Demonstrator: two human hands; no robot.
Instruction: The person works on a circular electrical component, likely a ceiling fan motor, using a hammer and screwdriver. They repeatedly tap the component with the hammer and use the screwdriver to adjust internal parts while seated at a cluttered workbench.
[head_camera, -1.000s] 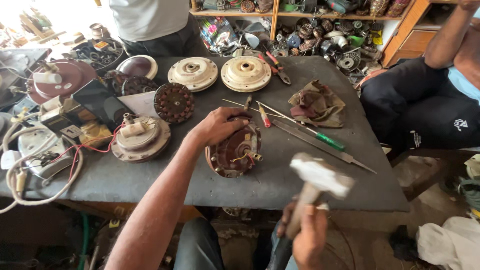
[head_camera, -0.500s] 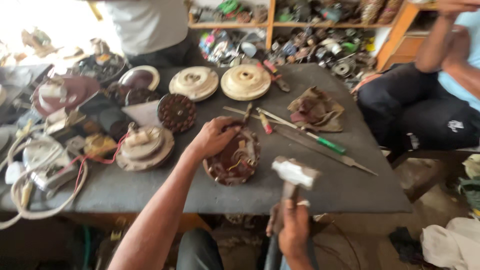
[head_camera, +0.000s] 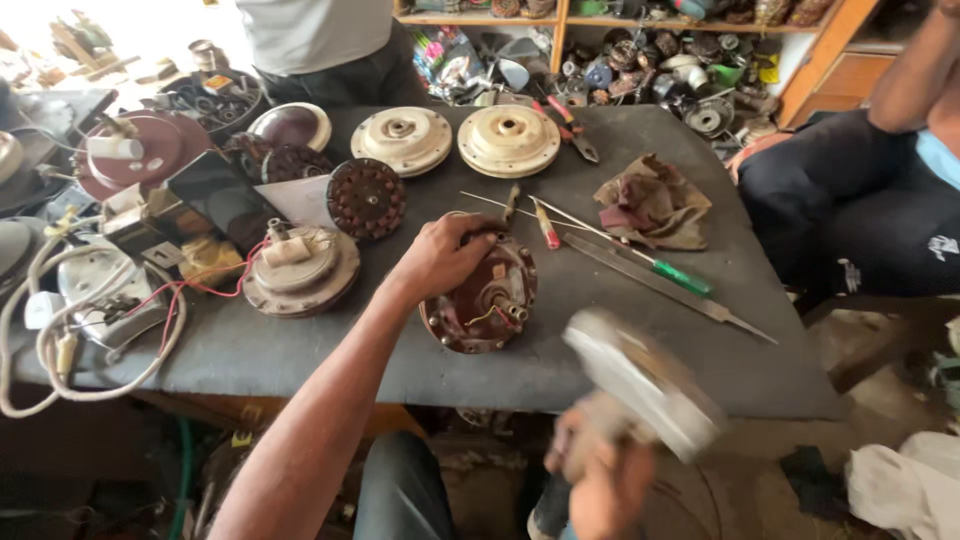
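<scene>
My left hand (head_camera: 440, 255) grips the top rim of a dark red round fan motor housing (head_camera: 480, 300), holding it tilted on the grey table (head_camera: 300, 355). A short shaft and wires stick out of its face. My right hand (head_camera: 600, 480) is low, below the table's front edge, closed around the handle of a hammer. The hammer's pale head (head_camera: 645, 385) is blurred with motion, just right of the housing.
Two cream motor covers (head_camera: 508, 140) lie at the back, with a dark wound rotor (head_camera: 365, 198) and a wired motor (head_camera: 300, 268) to the left. A green-handled screwdriver (head_camera: 640, 262), a flat file (head_camera: 670, 290) and a rag (head_camera: 655, 205) lie right. Other people stand behind and sit right.
The hammer in my right hand has swung and is now blurred, close to the housing's right side. My left hand has kept its hold on the housing.
</scene>
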